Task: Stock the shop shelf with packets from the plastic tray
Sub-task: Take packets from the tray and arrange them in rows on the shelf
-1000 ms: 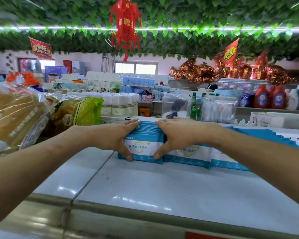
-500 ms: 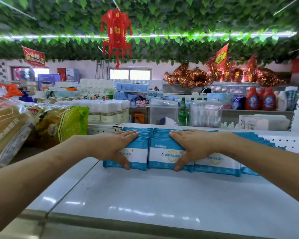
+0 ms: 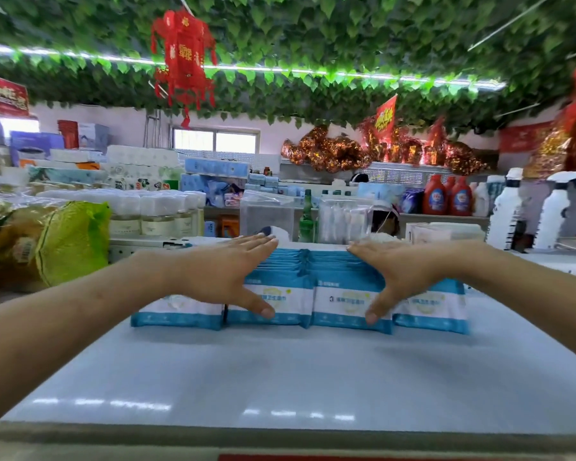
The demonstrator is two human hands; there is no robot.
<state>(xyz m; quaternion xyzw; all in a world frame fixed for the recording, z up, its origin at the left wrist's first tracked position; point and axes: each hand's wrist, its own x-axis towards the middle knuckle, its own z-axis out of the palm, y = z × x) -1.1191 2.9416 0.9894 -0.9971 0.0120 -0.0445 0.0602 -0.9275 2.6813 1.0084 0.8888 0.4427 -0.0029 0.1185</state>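
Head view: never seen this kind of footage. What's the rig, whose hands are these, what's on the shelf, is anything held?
No machine here: a person wears one wide-angle camera on the head, looking forward and down, so both bare arms reach in from the bottom corners. The wide lens bends the edges.

The left hand and right hand lie flat and open on top of a row of blue-and-white plastic packets, thumbs down over the front faces. The packets stand in stacks side by side at the back of the pale grey shop shelf. Nothing is gripped or lifted; the hands seem to be pressing the row straight.

Left of the row sits a yellow-green mesh sack. No plastic tray is visible.
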